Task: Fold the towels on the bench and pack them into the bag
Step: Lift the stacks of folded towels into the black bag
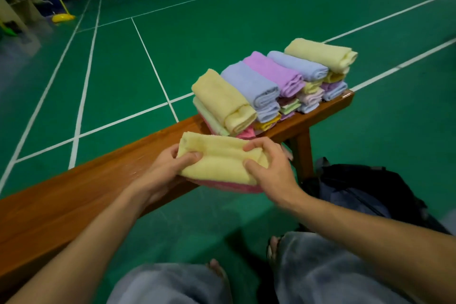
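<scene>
A folded pale yellow towel (219,159) lies on a pink towel (237,186) at the near edge of the wooden bench (74,195). My left hand (165,170) grips the yellow towel's left end, thumb on top. Its right end is held by my right hand (269,163), with thumb and fingers curled over the fold. Behind them, several folded yellow, blue, purple and pink towels (266,84) are stacked in rows toward the bench's far end. A dark bag (365,192) sits on the floor to the right of the bench, below my right forearm.
The bench stands on a green court floor (197,32) with white lines. Its leg (302,153) is just left of the bag. My knees (320,274) in grey trousers are at the bottom of the view. Yellow net-post bases (63,17) stand far back.
</scene>
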Tool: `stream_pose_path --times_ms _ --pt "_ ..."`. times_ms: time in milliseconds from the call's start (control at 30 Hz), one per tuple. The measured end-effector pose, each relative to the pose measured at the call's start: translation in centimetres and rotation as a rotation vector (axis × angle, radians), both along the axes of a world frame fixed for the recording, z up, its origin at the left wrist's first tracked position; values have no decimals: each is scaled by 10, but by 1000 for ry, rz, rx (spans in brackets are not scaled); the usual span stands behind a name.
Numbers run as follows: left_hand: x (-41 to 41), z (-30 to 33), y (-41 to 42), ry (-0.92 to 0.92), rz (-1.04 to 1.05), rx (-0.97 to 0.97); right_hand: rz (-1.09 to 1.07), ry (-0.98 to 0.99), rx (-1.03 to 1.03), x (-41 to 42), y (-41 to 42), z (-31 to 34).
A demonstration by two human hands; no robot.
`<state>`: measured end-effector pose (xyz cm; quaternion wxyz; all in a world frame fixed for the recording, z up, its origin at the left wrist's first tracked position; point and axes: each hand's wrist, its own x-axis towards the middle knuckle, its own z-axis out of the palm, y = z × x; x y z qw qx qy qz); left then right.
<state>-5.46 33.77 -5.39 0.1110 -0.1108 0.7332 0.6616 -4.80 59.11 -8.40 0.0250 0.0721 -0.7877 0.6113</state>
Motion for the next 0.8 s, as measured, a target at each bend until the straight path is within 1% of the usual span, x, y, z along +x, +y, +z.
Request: stream_pose_path --times_ms 133,233,333,433,567,700,800 --pt "6 -7 61 -26 -157 17 84 6 54 -7 85 9" --pt "-4 -23 110 -49 -228 1 91 10 62 -13 142 -11" --pt "-24 -64 167 -91 -277 -35 42 -34 46 -18 198 -59" --pt "-50 -121 219 -108 -282 -81 -35 -75 50 -24 250 -110" --pt "-74 -193 282 -195 -334 -109 -113 -162 29 -28 308 -180" --pt "-81 -268 338 -236 -368 -152 -209 -286 -29 -21 351 -256" --pt "-77 -328 370 -284 -393 -138 -293 -397 -84 -11 374 -309"
